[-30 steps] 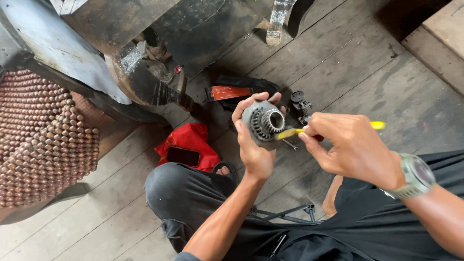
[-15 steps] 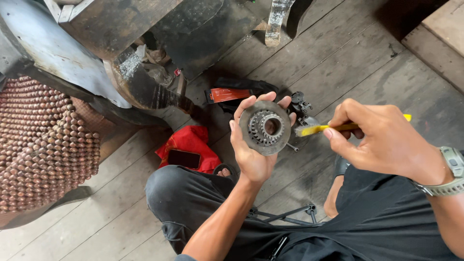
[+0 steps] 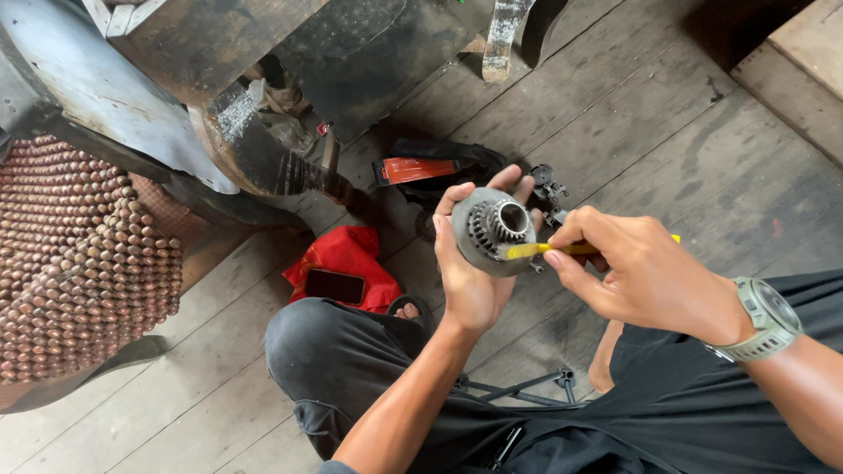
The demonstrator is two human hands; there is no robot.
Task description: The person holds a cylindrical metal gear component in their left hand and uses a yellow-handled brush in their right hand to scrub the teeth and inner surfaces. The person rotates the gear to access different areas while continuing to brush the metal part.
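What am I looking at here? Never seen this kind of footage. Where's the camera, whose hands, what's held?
There is no machine: a person sits on a wooden plank floor with a camera worn on the head, looking down at their own two hands. The left hand cups a round metal gear part, toothed in the middle. The right hand, with a wristwatch, holds a yellow brush whose tip touches the gear. On the floor lie a red cloth with a dark phone on it, an orange-and-black tool and small dark metal parts. A beaded seat cover is at the left.
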